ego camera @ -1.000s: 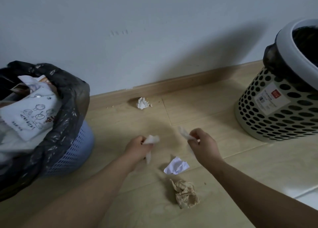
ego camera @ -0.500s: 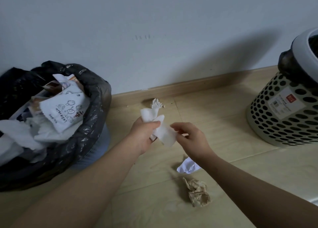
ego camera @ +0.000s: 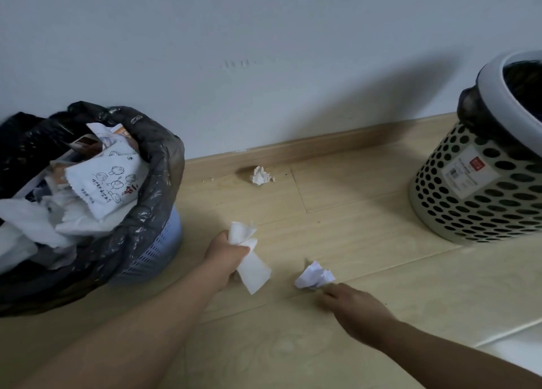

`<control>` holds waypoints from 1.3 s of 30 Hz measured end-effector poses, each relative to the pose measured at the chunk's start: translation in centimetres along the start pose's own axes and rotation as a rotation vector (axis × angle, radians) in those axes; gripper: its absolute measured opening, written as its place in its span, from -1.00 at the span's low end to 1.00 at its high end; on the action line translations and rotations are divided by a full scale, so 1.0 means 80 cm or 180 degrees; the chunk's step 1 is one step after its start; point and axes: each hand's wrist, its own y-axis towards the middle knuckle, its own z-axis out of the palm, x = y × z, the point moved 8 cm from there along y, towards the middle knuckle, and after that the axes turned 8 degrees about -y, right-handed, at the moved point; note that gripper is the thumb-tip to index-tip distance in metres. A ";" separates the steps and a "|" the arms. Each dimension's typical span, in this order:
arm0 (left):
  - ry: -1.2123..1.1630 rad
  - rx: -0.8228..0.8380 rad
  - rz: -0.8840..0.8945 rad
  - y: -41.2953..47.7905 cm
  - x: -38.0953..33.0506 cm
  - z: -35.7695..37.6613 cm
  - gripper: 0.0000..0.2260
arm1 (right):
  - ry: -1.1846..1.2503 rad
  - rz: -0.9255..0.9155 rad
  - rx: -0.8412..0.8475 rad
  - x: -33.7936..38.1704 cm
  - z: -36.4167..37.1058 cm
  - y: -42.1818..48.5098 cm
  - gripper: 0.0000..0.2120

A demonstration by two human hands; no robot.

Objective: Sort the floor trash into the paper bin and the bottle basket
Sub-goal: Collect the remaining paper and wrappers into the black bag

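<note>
Status: left hand (ego camera: 230, 255) has its grip clamped on the white tissue (ego camera: 252, 268), alone now (0.5 s ago the right hand was pinching it too). The tissue sits in the fist between the paper bin (ego camera: 152, 256) and the crumpled white paper (ego camera: 315, 277), not in the bin yet. The right hand (ego camera: 359, 311) has let go and dropped low to the floor (ego camera: 366, 212), fingertips at the crumpled white paper. It is motion-blurred, so I cannot tell if its grip is apart or closed, or touching.

1 small white wad (ego camera: 261, 176) lies at the floor's back edge by the skirting board (ego camera: 322, 148), unmoved. The paper bin, on the left, is heaped with paper above its black liner (ego camera: 140, 218). The bottle basket (ego camera: 475, 212) is on the right, well apart from both hands.
</note>
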 end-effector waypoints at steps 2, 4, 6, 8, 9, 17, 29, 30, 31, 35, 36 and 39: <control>0.0155 -0.0076 0.0046 0.001 0.001 -0.003 -0.87 | 0.0423 0.0682 -0.0214 -0.021 -0.030 0.016 -0.79; 0.0254 -0.0067 0.0087 0.002 0.000 -0.004 -0.84 | 0.0757 0.1322 -0.0361 -0.043 -0.052 0.028 -0.77; 0.0327 -0.0064 0.0146 0.005 -0.003 -0.004 -0.79 | 0.0912 0.1679 -0.0430 -0.055 -0.065 0.042 -0.74; 0.0390 -0.0089 0.0196 0.007 -0.005 -0.005 -0.78 | 0.0959 0.1852 -0.0308 -0.062 -0.066 0.055 -0.70; 0.0433 -0.0130 0.0221 0.009 -0.007 -0.005 -0.77 | 0.1050 0.1942 -0.0234 -0.064 -0.066 0.062 -0.68; 0.1187 -0.0715 0.0718 0.050 -0.044 -0.027 -0.75 | 0.1370 0.1640 -0.0350 -0.030 -0.091 0.146 -0.59; 0.1342 -0.0034 0.0216 0.104 -0.011 -0.025 -0.75 | 0.0617 0.1087 -0.0388 -0.017 -0.102 0.289 -0.54; 0.1334 0.0016 0.0202 0.105 -0.011 -0.022 -0.76 | 0.0534 0.1073 -0.0211 -0.016 -0.095 0.293 -0.53; 0.1336 0.0081 0.0188 0.106 -0.010 -0.021 -0.77 | 0.0456 0.1061 -0.0081 -0.013 -0.082 0.295 -0.53; 0.1162 0.0196 0.0298 0.108 -0.012 -0.020 -0.73 | 0.0726 0.1369 -0.0567 -0.010 -0.052 0.263 -0.68; 0.1168 0.0218 0.0319 0.106 -0.012 -0.019 -0.76 | 0.0892 0.1400 -0.0776 -0.005 -0.051 0.250 -0.75; 0.1247 0.0255 0.0313 0.102 -0.013 -0.017 -0.75 | 0.1050 0.1469 -0.1005 0.002 -0.047 0.217 -0.86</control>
